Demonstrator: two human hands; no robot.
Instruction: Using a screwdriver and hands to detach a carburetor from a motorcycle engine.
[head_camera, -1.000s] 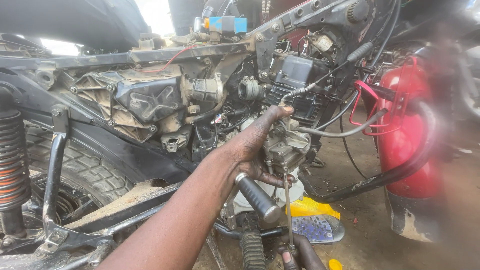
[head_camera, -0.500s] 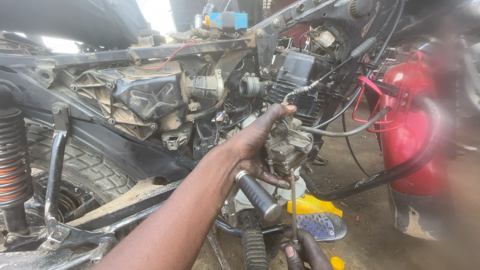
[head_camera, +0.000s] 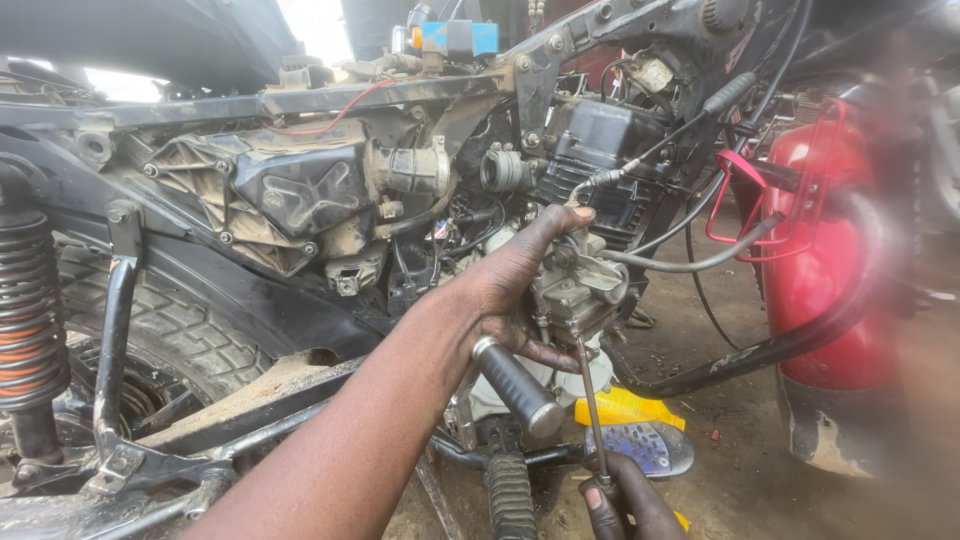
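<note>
Little open room is left around the grimy grey metal carburettor (head_camera: 575, 285), which is hemmed in by the black engine block (head_camera: 600, 150) above, a grey hose (head_camera: 700, 262) to its right and a black rubber footpeg (head_camera: 517, 387) just below. The carburettor is held in the narrow grip of the left hand (head_camera: 515, 285), thumb on top and fingers curled beneath, while a thin steel screwdriver shaft (head_camera: 593, 410) rises from the closed grip of the right hand (head_camera: 625, 500) at the lower edge up to the carburettor's underside. A yellow plastic packet (head_camera: 630, 408) and a blue patterned sandal (head_camera: 650, 447) lie on the dirt floor (head_camera: 740, 470) just behind the shaft, and a red fuel tank (head_camera: 830, 260) stands well apart at the right.
</note>
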